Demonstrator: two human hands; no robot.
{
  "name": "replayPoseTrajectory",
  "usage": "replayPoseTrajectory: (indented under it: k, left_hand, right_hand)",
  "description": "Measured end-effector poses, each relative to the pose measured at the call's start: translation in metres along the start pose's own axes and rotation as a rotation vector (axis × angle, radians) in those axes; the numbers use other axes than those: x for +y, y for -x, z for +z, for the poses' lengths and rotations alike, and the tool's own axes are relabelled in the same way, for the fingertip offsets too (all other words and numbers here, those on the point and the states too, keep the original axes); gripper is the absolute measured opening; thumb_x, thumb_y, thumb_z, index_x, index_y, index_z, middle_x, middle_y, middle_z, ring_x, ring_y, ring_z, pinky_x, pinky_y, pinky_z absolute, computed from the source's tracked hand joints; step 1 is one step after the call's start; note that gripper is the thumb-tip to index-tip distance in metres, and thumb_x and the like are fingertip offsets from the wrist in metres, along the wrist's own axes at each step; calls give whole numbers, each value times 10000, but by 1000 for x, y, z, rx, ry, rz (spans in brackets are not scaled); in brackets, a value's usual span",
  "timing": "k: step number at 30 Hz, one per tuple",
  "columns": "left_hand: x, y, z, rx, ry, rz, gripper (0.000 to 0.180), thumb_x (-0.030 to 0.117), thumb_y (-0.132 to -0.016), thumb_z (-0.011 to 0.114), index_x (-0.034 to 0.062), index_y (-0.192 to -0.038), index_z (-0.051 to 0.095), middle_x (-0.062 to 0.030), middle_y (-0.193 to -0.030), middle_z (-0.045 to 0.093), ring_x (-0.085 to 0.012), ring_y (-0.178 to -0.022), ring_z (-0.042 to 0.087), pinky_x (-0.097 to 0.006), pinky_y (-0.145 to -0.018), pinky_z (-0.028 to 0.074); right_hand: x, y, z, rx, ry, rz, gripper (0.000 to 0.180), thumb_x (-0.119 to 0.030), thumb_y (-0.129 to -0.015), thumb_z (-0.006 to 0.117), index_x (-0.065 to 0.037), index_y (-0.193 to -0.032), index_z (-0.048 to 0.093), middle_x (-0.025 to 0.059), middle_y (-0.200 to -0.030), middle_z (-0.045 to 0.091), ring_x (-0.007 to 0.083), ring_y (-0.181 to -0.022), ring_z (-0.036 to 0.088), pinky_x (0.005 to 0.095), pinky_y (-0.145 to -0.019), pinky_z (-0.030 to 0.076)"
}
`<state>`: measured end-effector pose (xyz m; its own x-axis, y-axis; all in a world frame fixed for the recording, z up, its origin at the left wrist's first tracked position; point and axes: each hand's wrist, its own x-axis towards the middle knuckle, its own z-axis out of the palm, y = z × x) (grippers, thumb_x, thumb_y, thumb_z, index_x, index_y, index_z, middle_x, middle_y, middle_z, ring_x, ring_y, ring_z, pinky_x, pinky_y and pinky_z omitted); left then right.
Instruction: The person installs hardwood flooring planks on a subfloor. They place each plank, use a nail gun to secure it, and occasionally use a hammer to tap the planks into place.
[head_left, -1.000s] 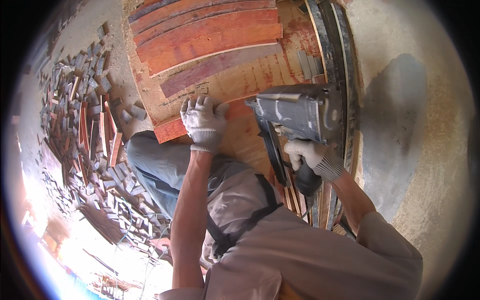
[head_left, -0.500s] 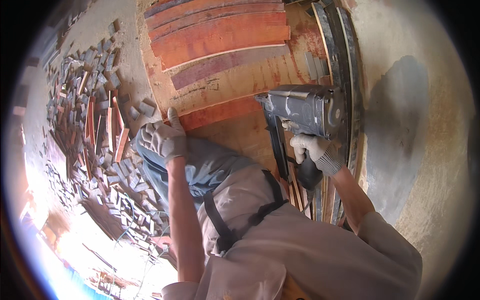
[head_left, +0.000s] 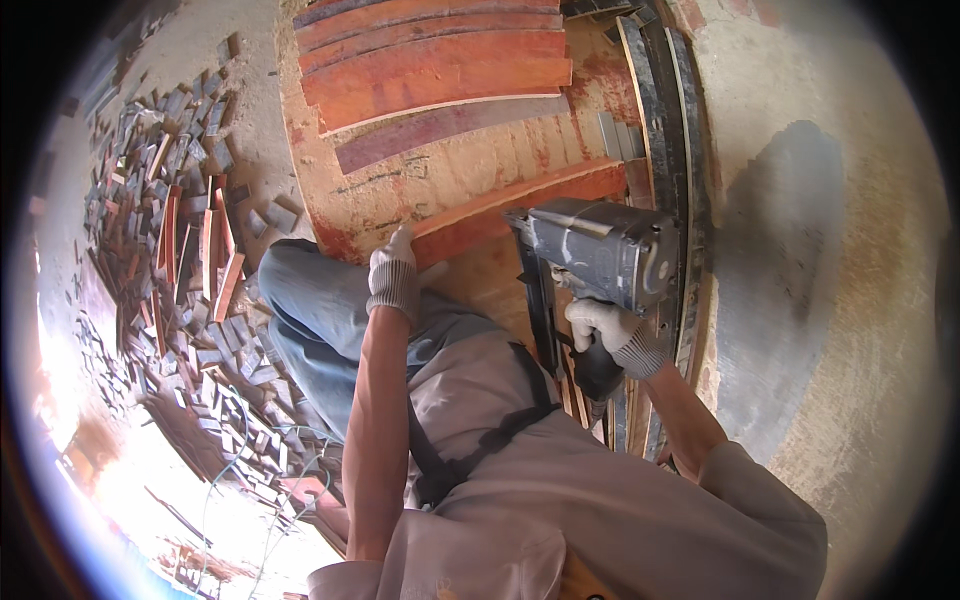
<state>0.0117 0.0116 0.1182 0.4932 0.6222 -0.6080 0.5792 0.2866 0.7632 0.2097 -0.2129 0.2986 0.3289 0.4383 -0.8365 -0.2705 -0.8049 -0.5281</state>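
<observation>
My right hand, in a pale knit glove, is closed around the handle of a dark grey nail gun. The gun's long magazine points down toward my lap, and its nose is at the left, by a curved red wooden strip. My gloved left hand is closed on the left end of that strip, its fingers partly hidden. The strip lies at a slant across the plywood board in front of me, and the nail gun covers part of its near edge.
Several curved red strips lie side by side at the board's far end, with a duller strip nearest. Long dark battens run along the right. Small wood offcuts litter the floor at left, with thin green cord among them.
My left hand has moved right from my knee onto the red strip's end. The strip has shifted right and now slants more. The nail gun has come slightly nearer.
</observation>
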Motion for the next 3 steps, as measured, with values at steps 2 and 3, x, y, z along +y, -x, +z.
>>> replayPoseTrajectory:
  k: [2, 3]
  left_hand:
    - [-19, -11, 4, -111, -25, -32, 500, 273, -875, 825, 51, -1281, 636, -167, -1357, 616, -296, -1175, 625, -443, -844, 623]
    - [-29, -10, 4, -123, 26, -5, 500, 273, -875, 825, 51, -1281, 636, -167, -1357, 616, -296, -1175, 625, -443, -844, 623]
  right_hand:
    - [-4, 2, 3, -60, 16, -57, 327, -251, -963, 615, -56, -701, 634, 35, -623, 640, 116, -609, 597, 287, -696, 479]
    - [-8, 2, 6, -65, 1, -37, 320, -236, -962, 617, -53, -700, 636, 47, -627, 646, 120, -615, 603, 289, -698, 480]
